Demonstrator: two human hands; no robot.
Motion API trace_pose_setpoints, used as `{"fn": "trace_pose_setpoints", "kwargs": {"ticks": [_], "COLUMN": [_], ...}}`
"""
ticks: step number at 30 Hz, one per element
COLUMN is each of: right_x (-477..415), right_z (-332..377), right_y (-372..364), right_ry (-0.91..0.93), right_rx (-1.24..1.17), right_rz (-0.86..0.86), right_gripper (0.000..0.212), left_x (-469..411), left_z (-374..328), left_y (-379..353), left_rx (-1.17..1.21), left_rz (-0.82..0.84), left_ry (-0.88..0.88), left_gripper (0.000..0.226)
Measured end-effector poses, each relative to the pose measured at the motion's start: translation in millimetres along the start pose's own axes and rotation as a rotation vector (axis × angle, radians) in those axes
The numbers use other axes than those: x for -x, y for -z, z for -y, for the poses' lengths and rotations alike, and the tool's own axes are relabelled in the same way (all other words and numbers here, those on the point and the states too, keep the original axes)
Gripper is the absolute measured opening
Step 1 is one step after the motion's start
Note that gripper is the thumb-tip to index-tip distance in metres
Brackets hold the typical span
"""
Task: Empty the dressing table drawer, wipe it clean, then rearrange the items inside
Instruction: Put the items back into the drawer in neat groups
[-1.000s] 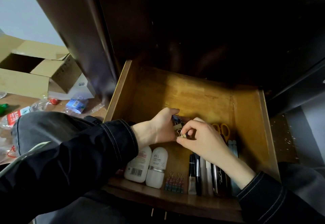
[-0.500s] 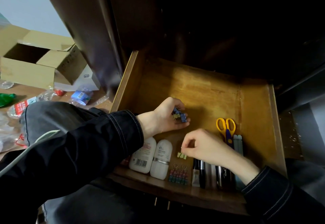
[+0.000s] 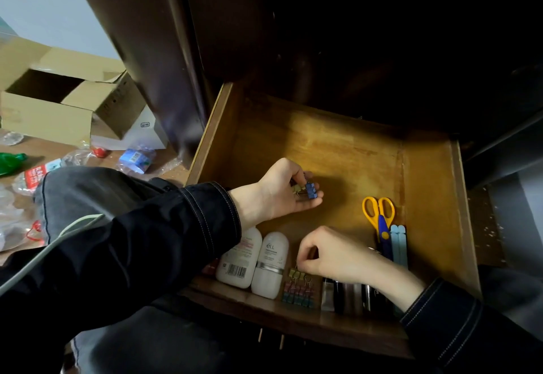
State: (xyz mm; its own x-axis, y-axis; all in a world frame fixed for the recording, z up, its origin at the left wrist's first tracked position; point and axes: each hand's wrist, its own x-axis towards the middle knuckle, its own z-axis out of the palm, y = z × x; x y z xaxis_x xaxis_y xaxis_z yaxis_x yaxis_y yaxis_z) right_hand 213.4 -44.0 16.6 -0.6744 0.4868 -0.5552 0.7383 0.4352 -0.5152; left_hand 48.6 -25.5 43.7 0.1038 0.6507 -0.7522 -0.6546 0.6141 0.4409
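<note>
Bare wood is showing across the drawer floor [image 3: 338, 162] toward 12 o'clock, walls closing both sides. At 6 o'clock my right hand [image 3: 332, 253], fingers curled, is meeting olive clips [image 3: 295, 274], now closer to the clip row [image 3: 298, 295] than before; grip unclear. My left hand [image 3: 279, 197] is gripping blue clips [image 3: 311, 190] at 9 o'clock. Beyond, a cardboard box [image 3: 47, 115] is sitting at 10 o'clock.

My right hand [image 3: 338, 256] covers the pens' [image 3: 349, 297] tops; my left sleeve [image 3: 176, 226] hides part of a bottle [image 3: 238, 262]. The clips [image 3: 308, 190] in my left hand [image 3: 276, 197] — fingers [image 3: 296, 175] hide their count. Whether my right fingertips [image 3: 301, 263] pinch the yellow clip [image 3: 295, 273] — unclear.
</note>
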Motion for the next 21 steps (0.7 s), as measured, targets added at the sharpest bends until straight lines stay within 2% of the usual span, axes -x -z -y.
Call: {"fn": "trace_pose_setpoints", "kwargs": {"ticks": [7, 21], "right_x": [1.1, -0.6], "right_z": [2.2, 0.1], "right_y": [-1.6, -5.7], "right_ry": [0.007, 0.022], "right_rx": [0.041, 0.015], "right_rz": [0.071, 0.09], "right_gripper": [0.016, 0.017], "left_x": [-0.9, -2.5], "left_z": [0.2, 0.6], "left_y": [0.5, 0.8], "left_rx": [0.01, 0.02], "left_rz": [0.003, -0.006], "left_ry": [0.004, 0.018], "left_gripper": [0.03, 0.033]}}
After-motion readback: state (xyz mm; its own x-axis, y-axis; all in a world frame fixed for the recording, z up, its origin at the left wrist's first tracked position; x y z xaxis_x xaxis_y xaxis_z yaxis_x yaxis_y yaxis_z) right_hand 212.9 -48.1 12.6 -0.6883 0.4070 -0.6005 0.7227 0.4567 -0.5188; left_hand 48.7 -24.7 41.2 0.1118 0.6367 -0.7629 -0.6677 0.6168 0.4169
